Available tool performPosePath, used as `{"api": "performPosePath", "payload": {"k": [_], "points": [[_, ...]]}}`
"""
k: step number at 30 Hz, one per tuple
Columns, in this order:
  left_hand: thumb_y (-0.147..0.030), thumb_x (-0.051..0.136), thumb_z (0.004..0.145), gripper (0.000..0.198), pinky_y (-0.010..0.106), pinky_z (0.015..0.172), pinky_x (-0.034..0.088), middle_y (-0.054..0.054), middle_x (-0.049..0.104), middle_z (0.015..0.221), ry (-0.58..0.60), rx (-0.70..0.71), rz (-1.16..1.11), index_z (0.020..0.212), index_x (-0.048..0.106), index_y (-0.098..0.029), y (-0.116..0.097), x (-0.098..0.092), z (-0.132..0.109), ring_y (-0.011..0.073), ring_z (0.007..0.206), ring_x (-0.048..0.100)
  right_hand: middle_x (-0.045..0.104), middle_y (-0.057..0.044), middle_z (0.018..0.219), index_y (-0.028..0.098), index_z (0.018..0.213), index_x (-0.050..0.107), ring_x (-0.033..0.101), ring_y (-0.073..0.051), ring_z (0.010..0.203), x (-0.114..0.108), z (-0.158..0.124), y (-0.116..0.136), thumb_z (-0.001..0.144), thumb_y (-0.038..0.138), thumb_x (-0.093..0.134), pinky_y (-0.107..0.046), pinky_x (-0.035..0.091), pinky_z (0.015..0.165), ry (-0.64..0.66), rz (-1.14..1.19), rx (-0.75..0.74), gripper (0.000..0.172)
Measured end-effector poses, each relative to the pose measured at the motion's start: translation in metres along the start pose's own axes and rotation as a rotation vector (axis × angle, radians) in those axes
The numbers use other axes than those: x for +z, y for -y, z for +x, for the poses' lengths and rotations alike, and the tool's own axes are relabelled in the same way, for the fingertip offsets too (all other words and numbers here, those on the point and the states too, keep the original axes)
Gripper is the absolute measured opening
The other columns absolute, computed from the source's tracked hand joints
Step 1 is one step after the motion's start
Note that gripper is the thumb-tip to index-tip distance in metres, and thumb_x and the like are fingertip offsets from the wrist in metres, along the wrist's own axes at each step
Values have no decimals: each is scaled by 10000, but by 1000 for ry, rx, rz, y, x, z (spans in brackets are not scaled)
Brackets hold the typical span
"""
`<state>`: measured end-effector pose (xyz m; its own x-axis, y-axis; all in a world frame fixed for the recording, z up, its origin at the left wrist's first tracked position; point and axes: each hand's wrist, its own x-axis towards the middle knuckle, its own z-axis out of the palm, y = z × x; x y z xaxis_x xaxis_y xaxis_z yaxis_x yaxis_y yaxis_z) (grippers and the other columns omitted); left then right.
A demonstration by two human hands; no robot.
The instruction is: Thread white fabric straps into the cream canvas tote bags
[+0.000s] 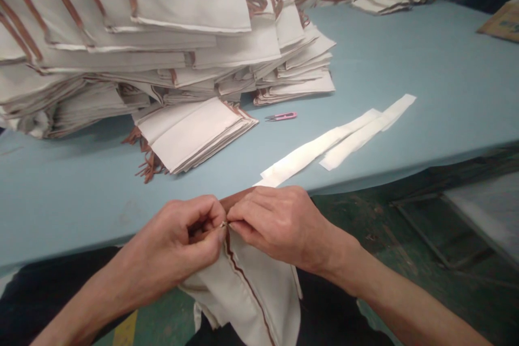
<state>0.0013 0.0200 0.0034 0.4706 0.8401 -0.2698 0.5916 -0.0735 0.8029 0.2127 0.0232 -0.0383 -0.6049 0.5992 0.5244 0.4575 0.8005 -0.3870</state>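
Note:
A cream fabric pouch (263, 275) with a brown-edged seam hangs over my lap, below the table's front edge. My left hand (182, 238) pinches the top end of that seam between thumb and fingers. Right beside it, my right hand (275, 221) is closed on the same spot, its fingertips nearly touching the left thumb. A brown band (237, 197) of the piece shows behind the fingers. What lies exactly between the fingertips is mostly hidden.
Tall stacks of cream pouches (186, 0) with brown trim fill the table's left side. A smaller pile (198, 132) lies nearer, brown cords at its end. Pink thread snips (281, 117) and white strips (320, 146) rest on the blue table (405, 59). A cardboard piece (503, 21) lies far right.

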Motion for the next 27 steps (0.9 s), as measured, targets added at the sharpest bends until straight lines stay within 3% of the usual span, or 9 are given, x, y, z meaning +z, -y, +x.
{"api": "performPosePath", "payload": {"k": [7, 15, 22, 27], "points": [[-323, 535, 918, 236, 190, 455, 251, -71, 378, 611, 6, -17, -81, 711, 534, -208, 8, 3, -4, 100, 547, 308, 794, -27, 830, 175, 857, 696, 725, -162, 782, -2, -1, 1, 1072, 201, 513, -286, 513, 725, 13, -4, -20, 284], [-294, 532, 943, 222, 203, 490, 278, -68, 394, 632, 8, -7, -40, 735, 521, -219, 9, 4, -9, 113, 572, 337, 720, -11, 662, 199, 699, 634, 626, -167, 624, 7, 6, 11, 913, 103, 522, -312, 422, 613, -120, -163, 35, 260], [-298, 516, 936, 240, 212, 480, 282, -76, 387, 606, -13, 52, -3, 707, 515, -224, 10, 5, -12, 110, 547, 337, 724, 12, 719, 204, 772, 652, 616, -130, 636, 5, 7, 3, 802, 129, 581, -245, 439, 634, -46, 343, 216, 107], [-190, 494, 914, 171, 216, 542, 352, -69, 565, 634, -118, 196, 184, 780, 595, -217, 6, 4, -12, 105, 558, 491, 676, 23, 696, 187, 754, 629, 546, -110, 598, 2, 9, 6, 781, 106, 602, -230, 388, 599, 11, 423, 276, 90]]}}
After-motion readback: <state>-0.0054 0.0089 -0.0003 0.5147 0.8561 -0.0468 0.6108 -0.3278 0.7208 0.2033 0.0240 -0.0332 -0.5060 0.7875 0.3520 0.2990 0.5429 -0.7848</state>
